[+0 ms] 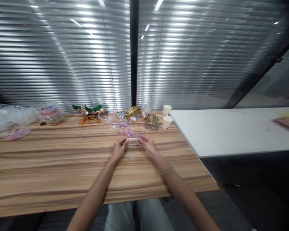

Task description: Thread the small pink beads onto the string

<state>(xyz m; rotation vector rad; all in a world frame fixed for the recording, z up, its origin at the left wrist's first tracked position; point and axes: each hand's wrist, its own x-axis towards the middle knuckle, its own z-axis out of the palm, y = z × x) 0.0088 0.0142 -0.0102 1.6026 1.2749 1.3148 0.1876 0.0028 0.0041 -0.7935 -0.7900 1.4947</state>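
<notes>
Between my two hands is a short cream-coloured bar [132,140], held level just over the wooden table. My left hand [119,147] pinches its left end with the fingertips. The right end is pinched by my right hand [146,144]; a beaded-looking bracelet is on that wrist. Right behind the bar lies a pile of tiny pink, purple and blue pieces [129,131], too small to name. A few thin, pale loops [130,157] lie on the wood in front of it.
Behind the pile stand a clear bowl [107,117], a small clear jar [121,116] and gold wrappers [132,111]. Two paper cups [167,122] are at the right. Stacked plastic tubs [49,113] and clear bags [12,118] lie left. Another person's hand [287,123] rests on the white table [226,131].
</notes>
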